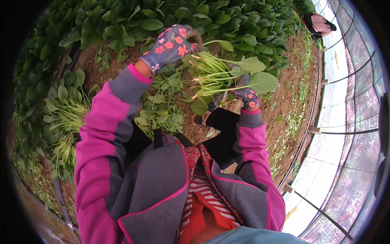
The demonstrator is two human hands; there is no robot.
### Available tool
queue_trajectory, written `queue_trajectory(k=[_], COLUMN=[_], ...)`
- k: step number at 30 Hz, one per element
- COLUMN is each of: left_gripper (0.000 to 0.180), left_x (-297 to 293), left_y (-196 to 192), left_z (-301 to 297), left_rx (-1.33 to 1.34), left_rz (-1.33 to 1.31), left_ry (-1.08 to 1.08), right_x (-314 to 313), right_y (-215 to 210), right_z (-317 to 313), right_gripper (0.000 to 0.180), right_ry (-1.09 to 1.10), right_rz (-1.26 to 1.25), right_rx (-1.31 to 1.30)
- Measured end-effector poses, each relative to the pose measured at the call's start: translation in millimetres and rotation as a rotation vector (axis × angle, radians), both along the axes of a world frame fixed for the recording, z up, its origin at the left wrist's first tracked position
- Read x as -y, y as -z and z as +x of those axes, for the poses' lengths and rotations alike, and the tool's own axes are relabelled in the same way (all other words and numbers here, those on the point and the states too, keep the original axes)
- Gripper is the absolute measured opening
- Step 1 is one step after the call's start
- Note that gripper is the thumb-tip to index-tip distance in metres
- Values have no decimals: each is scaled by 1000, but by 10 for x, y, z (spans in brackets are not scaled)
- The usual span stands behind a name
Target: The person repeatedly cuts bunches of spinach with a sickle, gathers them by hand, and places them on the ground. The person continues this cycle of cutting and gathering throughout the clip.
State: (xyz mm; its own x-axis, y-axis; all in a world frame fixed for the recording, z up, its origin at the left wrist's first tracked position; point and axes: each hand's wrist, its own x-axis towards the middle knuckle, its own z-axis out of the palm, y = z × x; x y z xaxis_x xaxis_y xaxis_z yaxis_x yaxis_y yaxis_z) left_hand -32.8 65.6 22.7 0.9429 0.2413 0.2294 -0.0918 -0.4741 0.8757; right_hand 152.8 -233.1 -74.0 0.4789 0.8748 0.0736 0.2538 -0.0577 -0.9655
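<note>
My right hand (245,90), in a floral glove, is closed around a bunch of spinach (213,76). The pale root ends point left and the broad leaves right. Just beyond the bunch, my left hand (172,45), also in a floral glove, has its fingers curled. The stem of a single spinach leaf (223,44) runs to those fingertips. Under the bunch, a tool with brownish loop handles, like scissors (200,119), shows partly; I cannot tell whether the right hand also holds it.
Dense spinach plants (152,24) grow ahead. Piles of pulled spinach (67,107) lie at left, and loose leaves (164,110) cover soil between my knees. A dark hose (310,122) runs along the plastic greenhouse wall (331,150) at right. Another person (319,24) crouches far right.
</note>
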Motion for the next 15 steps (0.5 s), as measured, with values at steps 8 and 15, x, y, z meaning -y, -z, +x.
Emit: queue_trajectory(k=[8,15], left_gripper=[17,25], left_x=[-102,-606], left_y=[205,30], left_z=[108,-109], left_rx=[145,112], left_rz=[-465,142], left_ry=[-86,-339], right_x=[-99,-124], right_y=[-260,-207], right_z=[-76,92], right_gripper=[58,54], right_ry=[-42,-142], right_rz=[-143,1], right_rx=[-231,-555])
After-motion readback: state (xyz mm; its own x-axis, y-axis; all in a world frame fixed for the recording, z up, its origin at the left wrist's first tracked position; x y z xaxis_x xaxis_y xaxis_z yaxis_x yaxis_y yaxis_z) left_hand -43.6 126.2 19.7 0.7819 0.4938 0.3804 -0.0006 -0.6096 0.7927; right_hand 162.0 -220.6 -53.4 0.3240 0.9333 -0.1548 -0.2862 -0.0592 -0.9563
